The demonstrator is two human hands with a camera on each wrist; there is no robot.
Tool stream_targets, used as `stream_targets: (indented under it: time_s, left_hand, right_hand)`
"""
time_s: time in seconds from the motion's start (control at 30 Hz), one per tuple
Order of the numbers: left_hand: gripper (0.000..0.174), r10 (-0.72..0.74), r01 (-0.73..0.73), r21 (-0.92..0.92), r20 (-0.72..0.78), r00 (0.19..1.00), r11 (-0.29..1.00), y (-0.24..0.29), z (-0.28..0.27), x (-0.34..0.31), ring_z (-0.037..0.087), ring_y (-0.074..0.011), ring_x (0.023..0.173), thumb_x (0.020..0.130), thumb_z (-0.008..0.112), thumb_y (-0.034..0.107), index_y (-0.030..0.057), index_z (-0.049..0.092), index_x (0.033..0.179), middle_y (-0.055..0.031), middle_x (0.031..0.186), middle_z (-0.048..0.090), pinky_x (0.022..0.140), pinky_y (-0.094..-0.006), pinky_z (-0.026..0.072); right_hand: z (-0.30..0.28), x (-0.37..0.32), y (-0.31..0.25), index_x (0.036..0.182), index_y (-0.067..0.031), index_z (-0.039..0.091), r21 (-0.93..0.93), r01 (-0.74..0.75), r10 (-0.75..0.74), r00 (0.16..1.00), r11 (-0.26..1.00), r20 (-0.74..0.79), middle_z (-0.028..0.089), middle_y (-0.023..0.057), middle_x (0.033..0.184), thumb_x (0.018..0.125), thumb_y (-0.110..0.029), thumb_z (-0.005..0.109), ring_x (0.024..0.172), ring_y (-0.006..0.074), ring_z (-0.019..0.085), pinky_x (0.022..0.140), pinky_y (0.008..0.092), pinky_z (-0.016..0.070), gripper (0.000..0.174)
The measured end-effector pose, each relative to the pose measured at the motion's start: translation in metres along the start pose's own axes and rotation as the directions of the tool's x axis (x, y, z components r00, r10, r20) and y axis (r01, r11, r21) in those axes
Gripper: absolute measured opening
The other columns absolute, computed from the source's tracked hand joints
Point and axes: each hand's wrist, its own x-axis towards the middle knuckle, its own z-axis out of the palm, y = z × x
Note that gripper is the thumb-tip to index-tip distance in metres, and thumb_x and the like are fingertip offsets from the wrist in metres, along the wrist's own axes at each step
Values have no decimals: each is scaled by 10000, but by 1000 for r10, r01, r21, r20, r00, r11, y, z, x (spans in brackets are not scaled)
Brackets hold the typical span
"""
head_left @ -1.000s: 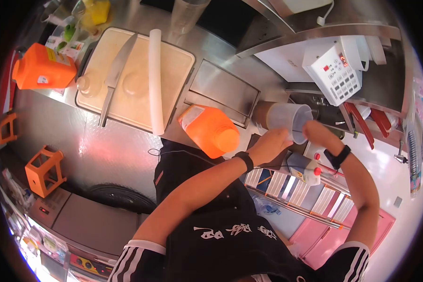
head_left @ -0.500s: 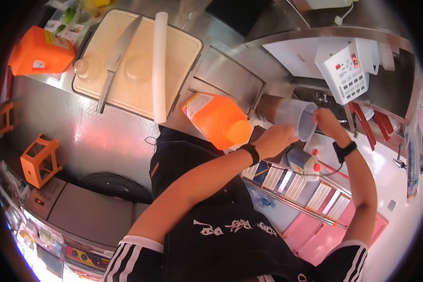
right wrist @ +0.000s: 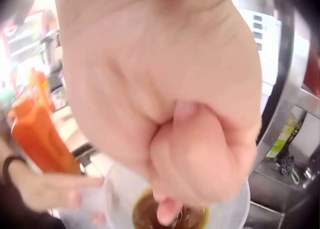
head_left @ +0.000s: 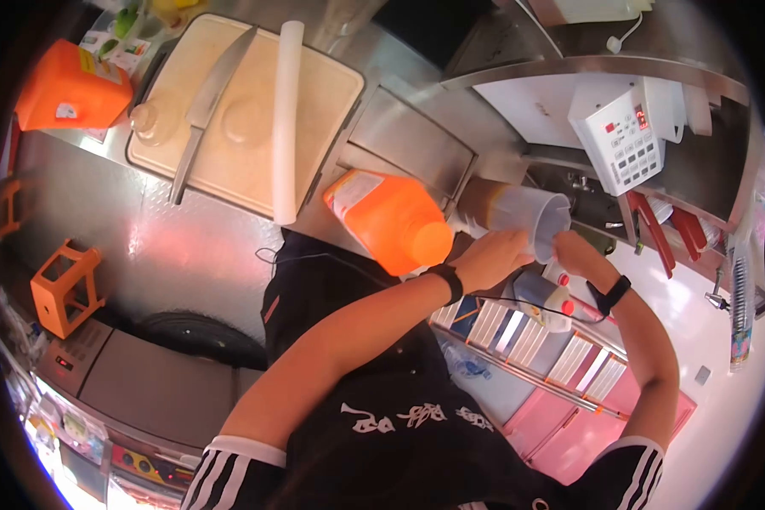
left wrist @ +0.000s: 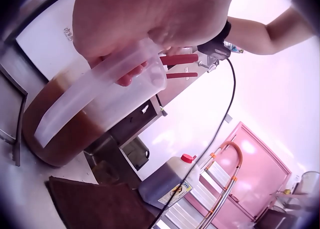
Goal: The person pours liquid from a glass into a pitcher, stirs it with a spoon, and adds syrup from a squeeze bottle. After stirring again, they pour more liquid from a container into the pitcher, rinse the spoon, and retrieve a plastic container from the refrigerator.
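Note:
A clear plastic pitcher [head_left: 527, 212] of brown liquid [right wrist: 145, 214] stands near the counter's edge. My left hand [head_left: 495, 259] grips its handle [left wrist: 75, 101], with fingers curled behind the strip in the left wrist view. Over the pitcher's mouth is my right hand [head_left: 582, 257]. In the right wrist view the right hand [right wrist: 170, 114] has curled fingers, apparently around a thin utensil that the hand mostly hides; a thin shiny part shows at the liquid. An orange jug [head_left: 387, 219] stands beside the pitcher.
A cutting board [head_left: 166, 93] holds a knife [head_left: 204, 106] and a white roll [head_left: 287, 127]. Another orange jug [head_left: 68, 89] stands at far left. A white keypad device [head_left: 625, 140] is at right, above a sink area. A dark liquid bottle [left wrist: 165, 181] is near a ladder.
My right hand has shifted around the pitcher's mouth, from its far side toward the near rim. My left hand stays on the handle. The head view has shifted slightly.

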Motion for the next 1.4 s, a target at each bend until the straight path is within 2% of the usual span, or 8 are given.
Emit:
stream_targets:
  time_s: [0.07, 0.17, 0.33, 0.43, 0.53, 1.0, 1.07, 1.4]
  left_hand:
    - [316, -3, 3, -51, 10, 1000, 999, 3, 4, -4, 571, -419, 906, 941, 538, 313, 5, 489, 997, -221, 940, 608, 773, -493, 441]
    - [306, -16, 17, -14, 23, 1000, 1000, 5, 0, -3, 569, -418, 928, 939, 536, 302, 8, 505, 1019, -221, 947, 613, 781, -490, 443]
    - [299, -14, 14, 8, 28, 1000, 1000, 2, 2, -2, 564, -414, 918, 941, 536, 301, 13, 504, 1014, -221, 943, 605, 778, -495, 436]
    - [292, 7, -7, -5, 34, 999, 1000, 2, -4, -1, 561, -413, 908, 942, 535, 297, 14, 503, 1008, -222, 940, 600, 776, -496, 432]
    - [276, -5, 5, -27, 19, 1000, 1000, 5, 1, -4, 573, -415, 902, 933, 550, 282, 11, 513, 973, -222, 915, 611, 778, -496, 440]
    - [285, 34, -36, 43, 28, 999, 998, -1, 7, -9, 579, -422, 868, 938, 540, 289, 9, 500, 967, -216, 889, 614, 746, -490, 448]
    - [284, 44, -44, 50, 10, 999, 998, -3, 3, -8, 578, -423, 866, 937, 543, 287, 9, 497, 964, -216, 887, 612, 745, -491, 446]
    - [280, 23, -23, 11, 39, 999, 1000, 4, 4, -11, 559, -425, 874, 946, 536, 289, 15, 479, 948, -217, 881, 597, 734, -499, 419]
  right_hand:
    - [-34, 7, 18, 679, -12, 648, 334, 81, -54, 995, 939, -89, 645, 216, 727, 732, -4, 550, 751, 384, 648, 685, 443, 514, 111]
    - [16, 0, 2, 660, -24, 662, -76, -78, 59, 971, 994, -230, 658, 225, 768, 762, -40, 567, 751, 372, 658, 638, 437, 511, 140]
    - [-45, 9, -9, 657, -22, 655, 179, -137, 156, 983, 974, -94, 653, 207, 759, 749, -41, 570, 766, 359, 656, 630, 441, 512, 127]
    - [-22, 18, 5, 673, -56, 638, 49, 309, -306, 950, 950, -61, 635, 175, 709, 720, -39, 562, 711, 362, 628, 635, 427, 487, 91]
    - [-23, 22, 29, 661, -73, 634, 70, -100, 110, 983, 992, -147, 623, 143, 710, 742, -57, 569, 758, 329, 612, 679, 413, 482, 105]
    - [4, 8, 14, 692, 0, 662, 42, -153, 158, 965, 987, -207, 669, 196, 797, 729, -84, 616, 716, 381, 652, 658, 448, 531, 103]
    - [0, 11, 4, 706, -4, 658, 32, 220, -220, 975, 975, -32, 668, 201, 797, 736, -82, 610, 714, 381, 653, 679, 447, 534, 96]
    - [-27, -6, -10, 716, -4, 662, 344, -138, 195, 972, 929, -135, 667, 212, 773, 731, -15, 563, 768, 365, 658, 689, 429, 513, 101]
